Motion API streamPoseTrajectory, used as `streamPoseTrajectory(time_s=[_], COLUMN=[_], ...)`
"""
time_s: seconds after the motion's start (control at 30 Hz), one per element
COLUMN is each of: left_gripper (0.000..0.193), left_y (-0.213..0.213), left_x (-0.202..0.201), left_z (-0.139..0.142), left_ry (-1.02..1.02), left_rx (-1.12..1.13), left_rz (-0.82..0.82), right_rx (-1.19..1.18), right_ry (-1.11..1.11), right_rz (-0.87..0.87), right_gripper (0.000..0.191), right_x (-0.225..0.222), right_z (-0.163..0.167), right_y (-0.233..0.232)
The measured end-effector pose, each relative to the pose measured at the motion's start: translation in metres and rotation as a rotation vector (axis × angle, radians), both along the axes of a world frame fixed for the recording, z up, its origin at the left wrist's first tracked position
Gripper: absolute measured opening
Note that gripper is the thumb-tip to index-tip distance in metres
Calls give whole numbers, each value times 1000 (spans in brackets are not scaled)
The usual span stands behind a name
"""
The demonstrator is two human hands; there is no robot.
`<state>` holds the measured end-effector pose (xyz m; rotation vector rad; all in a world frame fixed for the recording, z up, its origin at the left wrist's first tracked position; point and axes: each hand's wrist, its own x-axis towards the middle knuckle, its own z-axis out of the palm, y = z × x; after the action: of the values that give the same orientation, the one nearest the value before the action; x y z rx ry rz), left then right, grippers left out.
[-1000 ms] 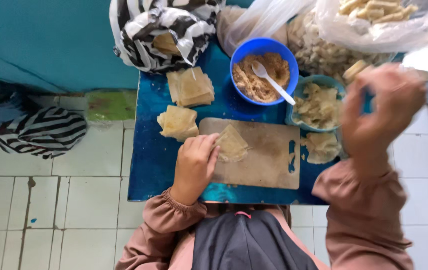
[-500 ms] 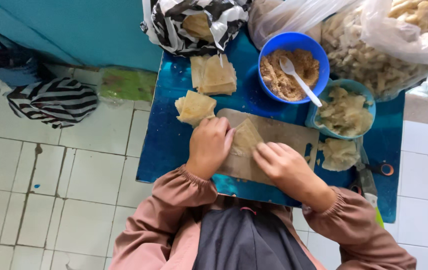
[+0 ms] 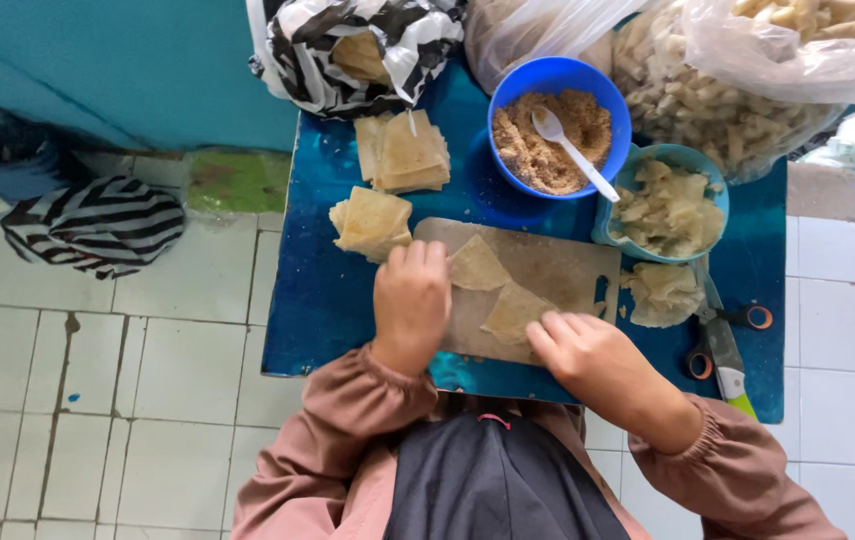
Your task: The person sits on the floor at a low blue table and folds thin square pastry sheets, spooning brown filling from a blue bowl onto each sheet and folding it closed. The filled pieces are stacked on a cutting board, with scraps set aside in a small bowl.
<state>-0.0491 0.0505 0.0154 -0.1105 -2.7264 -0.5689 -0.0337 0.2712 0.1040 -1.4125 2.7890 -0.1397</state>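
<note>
— Pale, thin pastry is what lies under the hands: two wrapper sheets (image 3: 493, 285) are spread on the wooden cutting board (image 3: 568, 265), one above the other and touching at a corner.

— How are they placed relative to the hands?

— The upper sheet is found just right of the left hand (image 3: 410, 300), beside its fingertips. The lower sheet is touched at its bottom right edge by the fingers (image 3: 558, 330) of the right hand (image 3: 593, 362).

— Is anything gripped?

— Nothing is seen to be gripped. The left hand is laid palm down on the board's left end, fingers together and loosely curled. The right hand is held flat and relaxed, its fingers extended onto the sheet's edge; whether the edge is pinched cannot be told.

— What is set around the board?

— Two stacks of wrappers (image 3: 388, 185) are placed above the left hand on the blue table (image 3: 318, 300). A blue bowl of brown crumbly filling (image 3: 558, 125), with a white spoon in it, is set beyond the board. A teal bowl of folded pieces (image 3: 663, 205) is seen to its right, with a small heap (image 3: 663, 293) just below it. Scissors (image 3: 723, 345) are laid at the table's right side, well apart from both hands.
</note>
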Motion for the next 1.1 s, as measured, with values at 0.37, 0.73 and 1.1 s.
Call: streamPoseTrajectory(time_s=[0.37, 0.73, 1.1], left_gripper=[17, 21, 24], left_y=[41, 40, 23], left_x=[44, 40, 46], left_z=[4, 9, 10], left_ry=[-37, -180, -126], left_rx=[156, 429, 618], left_rz=[-226, -345, -348], right_rx=[-596, -877, -1282], right_ry=[-28, 52, -318], right_rz=[-756, -554, -746], right_gripper=[26, 8, 27], right_x=[-97, -147, -163], right_z=[-13, -17, -33], right_y=[15, 20, 23])
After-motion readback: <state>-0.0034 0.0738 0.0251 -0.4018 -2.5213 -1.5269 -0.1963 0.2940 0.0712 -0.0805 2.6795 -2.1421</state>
